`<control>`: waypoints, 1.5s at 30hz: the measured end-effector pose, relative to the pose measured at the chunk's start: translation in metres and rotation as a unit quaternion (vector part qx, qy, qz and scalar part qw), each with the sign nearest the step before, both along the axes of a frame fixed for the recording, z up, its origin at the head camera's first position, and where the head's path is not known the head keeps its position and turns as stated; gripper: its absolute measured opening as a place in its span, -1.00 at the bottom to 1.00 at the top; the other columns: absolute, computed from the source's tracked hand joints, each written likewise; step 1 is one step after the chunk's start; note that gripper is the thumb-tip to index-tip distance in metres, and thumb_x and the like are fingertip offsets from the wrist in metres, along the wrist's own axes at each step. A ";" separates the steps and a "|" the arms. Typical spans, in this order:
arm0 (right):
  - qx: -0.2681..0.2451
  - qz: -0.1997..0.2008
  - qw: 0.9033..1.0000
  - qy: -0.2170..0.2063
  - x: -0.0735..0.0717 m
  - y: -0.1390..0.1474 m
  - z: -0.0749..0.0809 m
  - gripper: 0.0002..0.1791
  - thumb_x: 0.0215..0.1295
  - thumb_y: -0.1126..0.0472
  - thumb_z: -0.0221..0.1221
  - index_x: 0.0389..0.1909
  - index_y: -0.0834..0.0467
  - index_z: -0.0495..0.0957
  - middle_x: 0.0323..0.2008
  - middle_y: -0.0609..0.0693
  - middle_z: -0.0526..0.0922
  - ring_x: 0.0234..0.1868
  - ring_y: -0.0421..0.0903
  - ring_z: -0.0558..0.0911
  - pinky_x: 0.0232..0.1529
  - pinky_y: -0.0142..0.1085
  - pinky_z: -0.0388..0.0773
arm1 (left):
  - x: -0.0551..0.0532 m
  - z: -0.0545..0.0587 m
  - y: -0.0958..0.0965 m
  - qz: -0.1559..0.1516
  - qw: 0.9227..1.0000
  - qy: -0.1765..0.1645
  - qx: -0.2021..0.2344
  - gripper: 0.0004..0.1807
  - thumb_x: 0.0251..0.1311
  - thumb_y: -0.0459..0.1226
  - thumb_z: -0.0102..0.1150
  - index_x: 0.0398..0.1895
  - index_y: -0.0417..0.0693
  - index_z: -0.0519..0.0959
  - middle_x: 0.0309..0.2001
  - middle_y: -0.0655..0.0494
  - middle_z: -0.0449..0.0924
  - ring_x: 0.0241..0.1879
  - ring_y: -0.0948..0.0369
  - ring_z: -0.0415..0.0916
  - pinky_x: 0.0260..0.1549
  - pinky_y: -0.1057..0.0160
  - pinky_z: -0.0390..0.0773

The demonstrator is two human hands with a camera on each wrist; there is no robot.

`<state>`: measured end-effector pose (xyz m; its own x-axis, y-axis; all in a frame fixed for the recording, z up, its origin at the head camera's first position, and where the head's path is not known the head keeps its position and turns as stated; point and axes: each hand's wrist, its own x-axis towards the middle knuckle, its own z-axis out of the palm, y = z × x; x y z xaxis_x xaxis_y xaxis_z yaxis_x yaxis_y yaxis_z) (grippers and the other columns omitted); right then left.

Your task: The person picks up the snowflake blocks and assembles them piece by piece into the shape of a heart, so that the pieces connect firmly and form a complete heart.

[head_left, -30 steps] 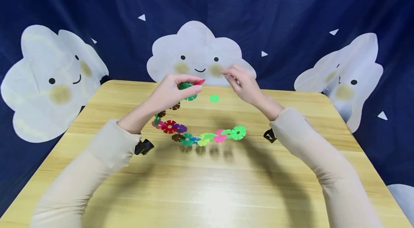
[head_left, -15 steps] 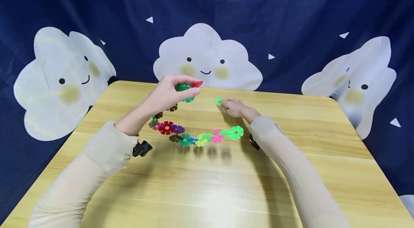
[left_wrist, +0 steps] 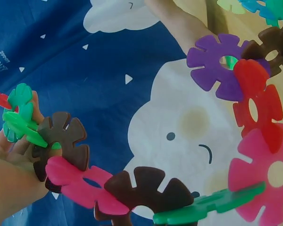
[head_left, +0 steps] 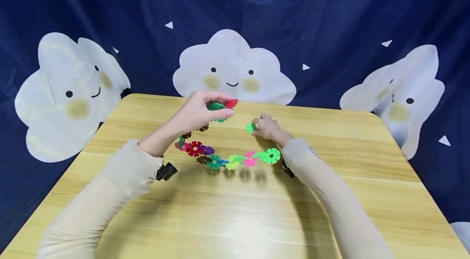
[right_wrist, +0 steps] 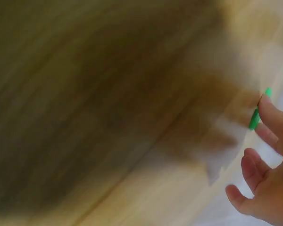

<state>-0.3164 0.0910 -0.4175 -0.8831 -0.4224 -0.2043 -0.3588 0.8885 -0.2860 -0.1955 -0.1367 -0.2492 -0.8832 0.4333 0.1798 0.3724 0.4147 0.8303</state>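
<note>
My left hand [head_left: 200, 110] pinches the red end piece [head_left: 232, 103] of a chain of linked plastic flower discs [head_left: 194, 149]. Held up above the table, the chain curves down and round to a bright green disc [head_left: 271, 156] at its other end. In the left wrist view a purple disc [left_wrist: 216, 66], a pink disc [left_wrist: 254, 174] and brown discs [left_wrist: 148, 188] interlock by their slots. My right hand [head_left: 269, 127] pinches a single green disc [head_left: 250, 128] between thumb and finger. The right wrist view shows that green disc [right_wrist: 255, 117] edge-on, with the other fingers loosely bent.
The wooden table [head_left: 235, 210] spreads under both arms, and shadows of the chain fall on it. Behind its far edge hangs a dark blue curtain [head_left: 147, 6] printed with white clouds. Black wrist cameras [head_left: 166, 171] are strapped below the sleeves.
My right hand has come down to the loose green disc on the table, grasped it and drawn it a little nearer. The left hand keeps its pinch on the chain, hardly moving.
</note>
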 end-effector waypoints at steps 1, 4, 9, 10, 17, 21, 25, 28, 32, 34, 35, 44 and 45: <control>-0.006 -0.001 1.000 0.000 0.001 -0.001 -0.001 -0.51 0.18 0.05 0.20 0.10 0.14 0.39 0.00 0.20 0.33 0.03 0.11 0.32 0.05 0.08 0.27 | 0.000 -0.001 0.001 -0.003 1.000 0.002 0.001 -0.61 0.08 -0.22 0.24 0.00 -0.13 0.55 -0.16 0.01 0.60 -0.60 0.17 0.39 -0.69 0.33 0.33; -0.034 0.010 0.999 0.010 0.003 -0.002 -0.001 -0.64 0.16 0.20 0.22 -0.05 0.19 0.37 -0.12 0.16 0.43 -0.07 0.08 0.41 -0.01 -0.02 0.36 | 0.000 -0.001 0.003 -0.011 1.000 0.010 0.001 -0.59 0.05 -0.24 0.27 0.01 -0.15 0.55 -0.15 0.00 0.61 -0.54 0.16 0.41 -0.67 0.33 0.31; -0.149 0.077 0.985 0.026 0.012 0.003 0.012 -0.81 0.14 0.43 0.12 -0.22 0.25 0.38 -0.42 0.10 0.50 -0.33 0.01 0.49 -0.22 -0.19 0.45 | 0.000 -0.002 0.005 -0.004 1.000 0.017 -0.008 -0.59 0.01 -0.24 0.30 -0.02 -0.14 0.56 -0.18 0.01 0.62 -0.57 0.16 0.35 -0.70 0.32 0.25; -0.186 0.088 0.978 0.030 0.015 0.004 0.019 -0.82 0.15 0.45 0.09 -0.23 0.27 0.39 -0.45 0.12 0.50 -0.36 0.02 0.50 -0.26 -0.21 0.46 | 0.000 -0.003 0.005 -0.002 1.000 0.018 -0.011 -0.59 0.00 -0.24 0.31 -0.03 -0.13 0.57 -0.18 0.02 0.62 -0.59 0.16 0.33 -0.71 0.32 0.25; -0.417 0.092 0.902 0.066 0.044 0.017 0.094 -0.69 0.21 0.48 0.05 -0.01 0.38 0.38 -0.50 0.17 0.48 -0.49 -0.03 0.53 -0.52 -0.37 0.39 | -0.003 -0.006 0.005 0.006 0.999 0.035 -0.023 -0.60 0.01 -0.17 0.30 -0.04 -0.09 0.58 -0.21 0.07 0.63 -0.67 0.17 0.27 -0.73 0.31 0.23; -0.478 0.111 0.867 0.085 0.063 0.023 0.127 -0.69 0.18 0.54 0.04 -0.02 0.45 0.38 -0.51 0.07 0.44 -0.52 -0.25 0.57 -0.50 -0.42 0.46 | -0.005 -0.007 0.007 0.006 0.999 0.037 -0.022 -0.60 0.03 -0.17 0.29 -0.04 -0.09 0.58 -0.25 0.07 0.64 -0.71 0.18 0.24 -0.73 0.32 0.22; -0.503 0.122 0.850 0.099 0.077 0.024 0.142 -0.69 0.15 0.58 0.04 -0.05 0.46 0.38 -0.52 -0.01 0.45 -0.53 -0.24 0.60 -0.40 -0.37 0.56 | -0.006 -0.008 0.011 0.002 0.999 0.035 -0.020 -0.60 0.02 -0.17 0.31 -0.05 -0.11 0.59 -0.28 0.03 0.63 -0.71 0.20 0.24 -0.70 0.34 0.24; -0.507 0.137 0.843 0.114 0.085 0.023 0.148 -0.68 0.13 0.60 0.05 -0.06 0.45 0.36 -0.51 0.03 0.49 -0.53 -0.22 0.61 -0.40 -0.36 0.57 | -0.006 -0.008 0.015 0.000 0.999 0.038 -0.024 -0.60 0.00 -0.17 0.32 -0.07 -0.13 0.60 -0.27 0.04 0.63 -0.62 0.20 0.30 -0.63 0.35 0.30; -0.501 0.169 0.837 0.138 0.093 0.020 0.151 -0.68 0.11 0.62 0.05 -0.07 0.46 0.34 -0.52 0.15 0.53 -0.52 -0.24 0.61 -0.43 -0.38 0.55 | -0.007 -0.008 0.018 0.004 0.998 0.042 -0.038 -0.59 -0.02 -0.16 0.33 -0.08 -0.13 0.61 -0.27 0.07 0.64 -0.57 0.19 0.36 -0.58 0.34 0.36; -0.492 0.183 0.837 0.154 0.094 0.018 0.151 -0.68 0.10 0.62 0.06 -0.08 0.45 0.35 -0.54 0.16 0.53 -0.51 -0.27 0.60 -0.46 -0.41 0.53 | -0.007 -0.008 0.018 0.005 0.998 0.043 -0.043 -0.59 -0.03 -0.15 0.34 -0.09 -0.13 0.61 -0.30 0.08 0.64 -0.58 0.19 0.35 -0.59 0.33 0.35; -0.488 0.188 0.836 0.163 0.095 0.017 0.151 -0.68 0.10 0.62 0.06 -0.08 0.45 0.36 -0.55 0.16 0.54 -0.51 -0.28 0.60 -0.49 -0.41 0.52 | -0.007 -0.008 0.018 0.004 0.998 0.044 -0.044 -0.59 -0.04 -0.15 0.35 -0.10 -0.13 0.62 -0.32 0.08 0.64 -0.59 0.19 0.35 -0.60 0.33 0.34; -0.468 0.225 0.821 0.238 0.098 0.012 0.151 -0.66 0.00 0.64 0.13 -0.15 0.44 0.41 -0.63 0.09 0.51 -0.55 -0.13 0.61 -0.56 -0.45 0.46 | -0.005 -0.005 0.020 0.003 0.997 0.065 -0.050 -0.61 -0.07 -0.15 0.37 -0.15 -0.13 0.64 -0.40 0.11 0.64 -0.66 0.21 0.29 -0.66 0.34 0.25; -0.466 0.227 0.819 0.245 0.098 0.012 0.151 -0.67 -0.01 0.64 0.14 -0.15 0.44 0.41 -0.61 0.10 0.52 -0.55 -0.10 0.61 -0.56 -0.47 0.45 | -0.005 -0.004 0.020 0.004 0.996 0.068 -0.052 -0.62 -0.07 -0.15 0.37 -0.15 -0.12 0.64 -0.40 0.11 0.64 -0.66 0.21 0.29 -0.66 0.34 0.25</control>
<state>-0.2182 0.1033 -0.2667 -0.4717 -0.5011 0.7255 -0.8661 0.1093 -0.4877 -0.2010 -0.1168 -0.2535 -0.8567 0.4492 0.2536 0.4759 0.4985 0.7246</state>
